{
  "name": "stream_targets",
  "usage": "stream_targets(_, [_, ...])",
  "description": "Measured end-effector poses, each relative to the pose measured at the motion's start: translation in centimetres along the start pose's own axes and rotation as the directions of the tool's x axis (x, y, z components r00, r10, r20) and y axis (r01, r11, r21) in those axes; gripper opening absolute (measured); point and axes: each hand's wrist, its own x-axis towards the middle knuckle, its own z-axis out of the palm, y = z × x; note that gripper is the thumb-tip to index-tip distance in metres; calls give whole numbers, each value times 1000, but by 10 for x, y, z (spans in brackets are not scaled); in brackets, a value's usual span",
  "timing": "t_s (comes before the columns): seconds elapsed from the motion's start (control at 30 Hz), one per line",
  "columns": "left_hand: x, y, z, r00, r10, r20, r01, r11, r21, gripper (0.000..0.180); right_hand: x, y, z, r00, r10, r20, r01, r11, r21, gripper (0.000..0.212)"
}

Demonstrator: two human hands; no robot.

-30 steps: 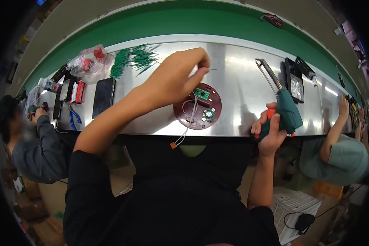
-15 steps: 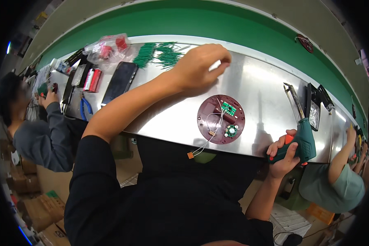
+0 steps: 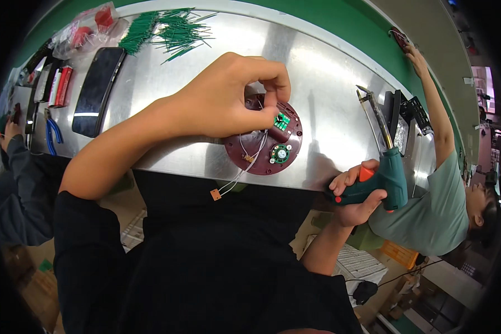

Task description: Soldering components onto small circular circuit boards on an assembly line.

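Observation:
My left hand (image 3: 234, 97) is over the upper left of a round maroon plastic disc (image 3: 291, 146), its thumb and index finger closed beside a small green circuit board (image 3: 282, 121). What is between these fingertips, if anything, is hidden. White wires (image 3: 257, 151) run across the disc, and an orange connector piece (image 3: 215, 195) hangs on them past the table edge. Lower on the disc sits a round green-rimmed part (image 3: 280, 153). My right hand (image 3: 357, 192) grips a dark green soldering gun (image 3: 394, 178) with an orange trigger, its metal tip pointing up and away from the disc.
Green wire pieces (image 3: 181, 33) lie at the back left, near a clear bag (image 3: 86, 33) with red items. A black phone (image 3: 98, 92) and blue pliers (image 3: 52, 133) are further left. Black holders (image 3: 399, 114) stand at right. A co-worker (image 3: 428, 206) reaches toward the green wall.
My left hand has come down from behind the disc to over its circuit board. The view has shifted right. My right hand still holds the soldering gun. The right co-worker's arm is now raised.

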Motion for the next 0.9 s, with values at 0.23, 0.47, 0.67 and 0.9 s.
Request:
stream_targets(0.23, [1, -3, 2, 974, -202, 106, 209, 976, -64, 19, -18, -3, 16, 985, -171, 6, 155, 875, -458, 81])
stream_targets(0.47, [3, -6, 8, 993, -114, 20, 115, 993, -35, 20, -46, -2, 11, 999, 30, -42, -44, 914, -404, 97])
stream_targets(0.67, [7, -8, 13, 997, -11, 74, 10, 1000, 11, 23, -51, -9, 12, 983, 179, -36, -181, 925, -335, 93])
stream_targets(0.9, [6, -9, 11, 996, -2, 85, -2, 999, 42, 23, -46, -7, 20, 993, 98, -60, -114, 891, -440, 90])
